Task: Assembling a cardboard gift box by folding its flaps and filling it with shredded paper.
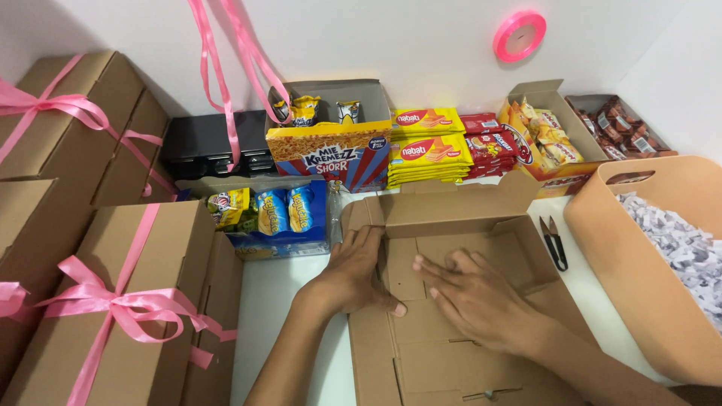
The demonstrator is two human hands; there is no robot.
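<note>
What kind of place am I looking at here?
Probably a small gift-hamper packing station: both hands, left and right, press on an unfolded cardboard box, with ribboned boxes, stacked snack packs and a bin of shredded paper around it.

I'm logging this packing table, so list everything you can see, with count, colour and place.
flat cardboard box: one, brown, centre, part folded
tied boxes: several, brown with pink ribbon, left
snack cartons: several, mixed colours, along back wall
wafer packs: a stack, yellow, back centre
ribbon roll: one, pink, on wall
snips: one, black, right of flat box
bin: one, tan, right, holding white shredded paper
left hand: on box's left flap
right hand: flat on box's panel
</note>
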